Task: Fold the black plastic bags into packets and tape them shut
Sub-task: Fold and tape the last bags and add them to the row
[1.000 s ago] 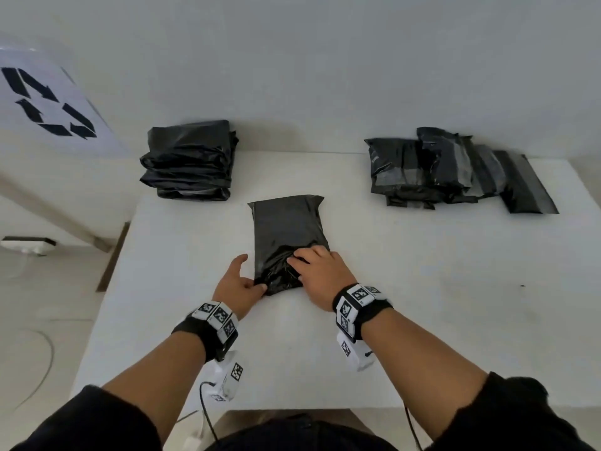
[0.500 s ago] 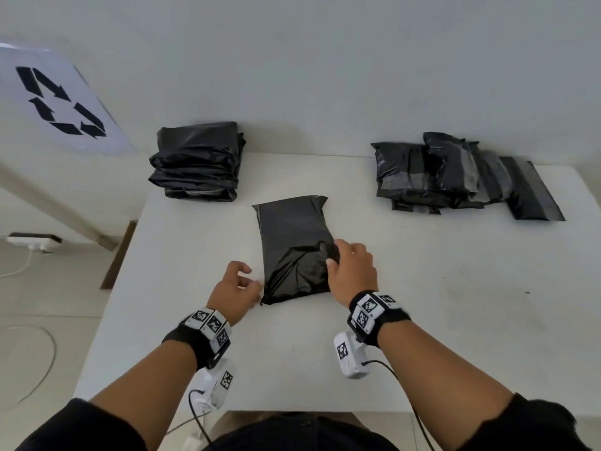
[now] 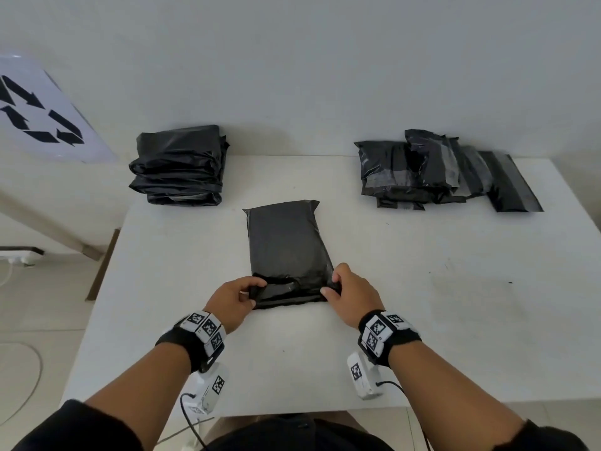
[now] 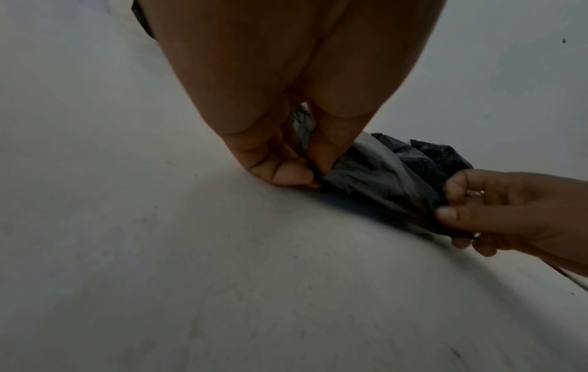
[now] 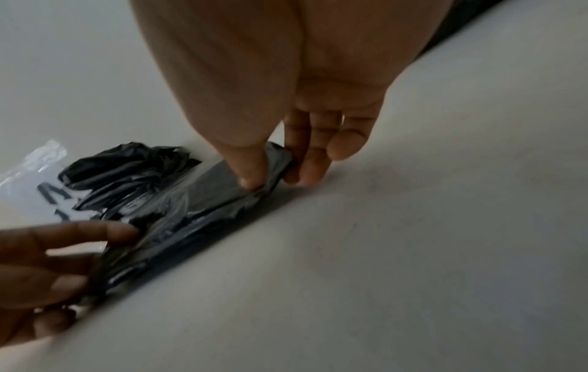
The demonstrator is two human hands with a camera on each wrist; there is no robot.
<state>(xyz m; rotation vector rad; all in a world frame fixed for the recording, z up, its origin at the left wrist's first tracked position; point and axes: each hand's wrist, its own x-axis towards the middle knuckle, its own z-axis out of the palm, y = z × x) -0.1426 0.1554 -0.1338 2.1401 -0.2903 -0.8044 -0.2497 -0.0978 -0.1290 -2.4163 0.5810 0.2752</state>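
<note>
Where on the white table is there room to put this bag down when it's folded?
Bare table lies to the right of the right hand, in front of the spread pile of packets. Another bare strip runs between the bag and the stack at the back left. The back corners are crowded.

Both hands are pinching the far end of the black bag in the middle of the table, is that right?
Not quite. The left hand and right hand pinch the near end of the black bag, the flap closest to the person, on the table. The head view shows it.
</note>
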